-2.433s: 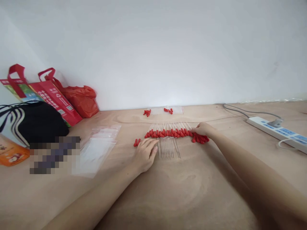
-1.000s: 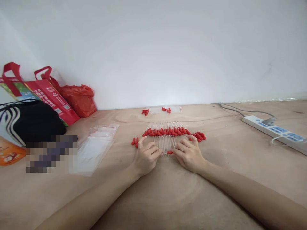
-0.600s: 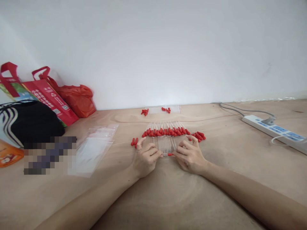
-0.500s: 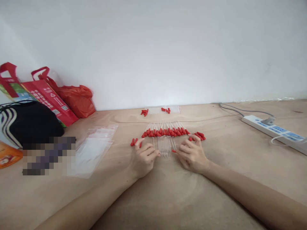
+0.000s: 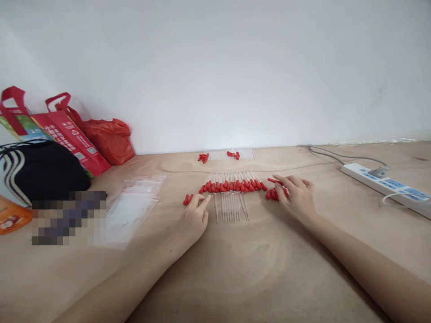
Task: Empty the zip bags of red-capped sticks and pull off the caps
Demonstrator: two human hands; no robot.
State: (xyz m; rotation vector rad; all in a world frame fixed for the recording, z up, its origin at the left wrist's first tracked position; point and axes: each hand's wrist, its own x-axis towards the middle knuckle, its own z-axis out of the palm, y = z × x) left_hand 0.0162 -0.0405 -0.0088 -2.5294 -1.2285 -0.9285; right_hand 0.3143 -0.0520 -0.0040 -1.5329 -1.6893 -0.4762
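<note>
My right hand (image 5: 298,197) pinches a small red cap-like piece (image 5: 273,181) between finger and thumb, over a small heap of similar red pieces (image 5: 269,194). To the left, my left hand (image 5: 196,220) rests low on the table beside two loose red pieces (image 5: 186,200); its thumb and forefinger tips are apart, and I see nothing between them. Between the hands lies a row of thin pale sticks with red ends (image 5: 232,185), the red ends toward me. Directly nearer, a group of bare thin sticks (image 5: 231,208) lies side by side.
At the back are small clear bags (image 5: 247,154) with red pieces on them. Flat clear zip bags (image 5: 131,213) lie left. Farther left stand a black drawstring bag (image 5: 47,172), a red carrier bag (image 5: 72,137) and a red plastic bag (image 5: 111,141). A power strip (image 5: 373,178) with cables lies right.
My right hand has moved right and away from me to the red heap and now holds a red piece. My left hand has drawn back left from the bare sticks, its pinch opened.
</note>
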